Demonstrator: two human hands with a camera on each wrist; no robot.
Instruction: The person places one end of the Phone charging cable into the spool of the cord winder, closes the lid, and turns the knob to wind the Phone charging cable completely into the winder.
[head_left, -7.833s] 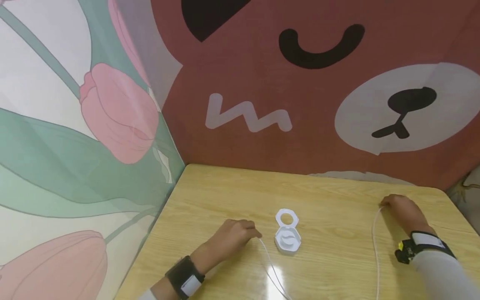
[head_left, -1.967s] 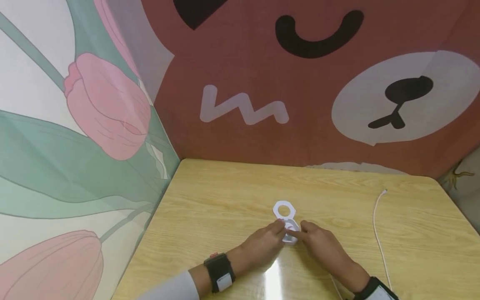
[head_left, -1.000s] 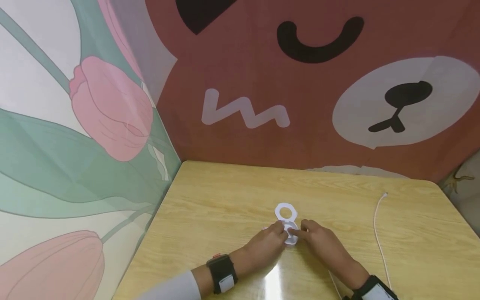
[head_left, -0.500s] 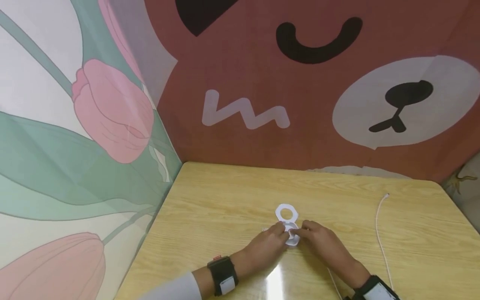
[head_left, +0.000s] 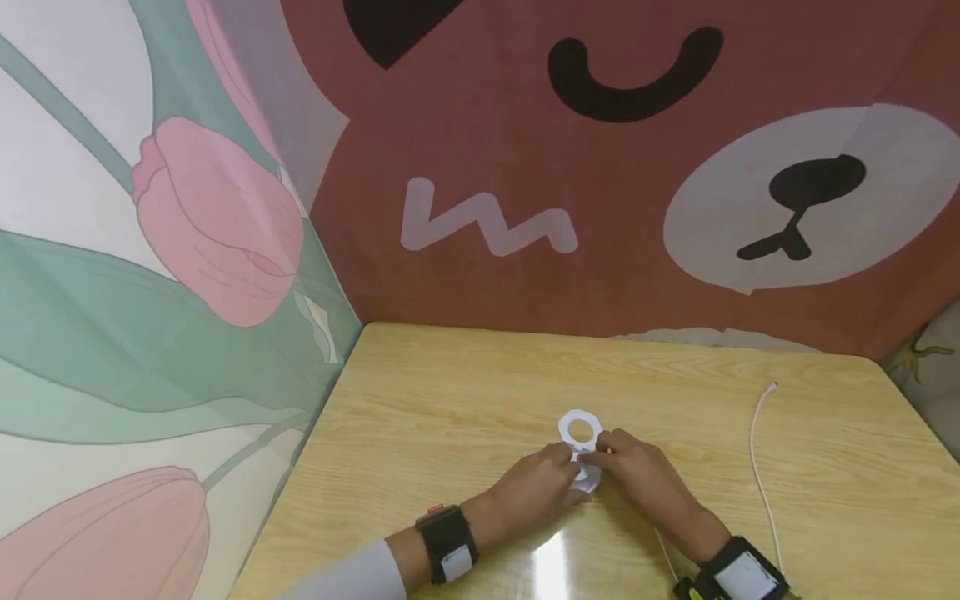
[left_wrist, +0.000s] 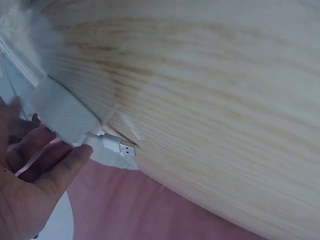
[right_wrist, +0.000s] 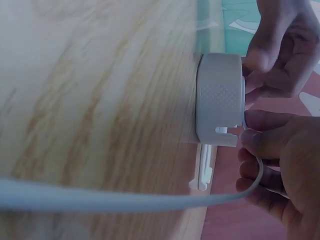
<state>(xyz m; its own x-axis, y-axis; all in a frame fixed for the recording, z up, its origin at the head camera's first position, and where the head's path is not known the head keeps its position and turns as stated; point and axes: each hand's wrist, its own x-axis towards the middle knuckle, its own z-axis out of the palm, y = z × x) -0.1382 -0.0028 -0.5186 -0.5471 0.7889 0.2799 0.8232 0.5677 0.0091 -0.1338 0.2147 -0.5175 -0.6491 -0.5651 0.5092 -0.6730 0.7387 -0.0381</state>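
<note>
A white hexagonal cable case (head_left: 588,481) lies on the table with its ring-shaped lid (head_left: 581,427) flipped back. My left hand (head_left: 534,487) grips the case from the left, fingers curled over its edge. The USB plug (left_wrist: 120,144) of a white charging cable sticks out of the case beside my left fingertips in the left wrist view. From the right, my right hand (head_left: 643,471) pinches the charging cable (right_wrist: 150,201) between thumb and forefinger at the case's notched side. The cable curves past its lower fingers in the right wrist view. Hands hide much of the case's inside.
The wooden table (head_left: 442,375) meets a tulip-patterned wall (head_left: 217,225) on the left and a bear-printed wall (head_left: 480,292) at the back. The cable's far end (head_left: 768,392) lies loose on the right, running to the front edge.
My hands have come from holding the cable's two ends apart to meeting at the case; the right end was let go. In the last half second, my right fingers shifted up towards the lid hinge.
</note>
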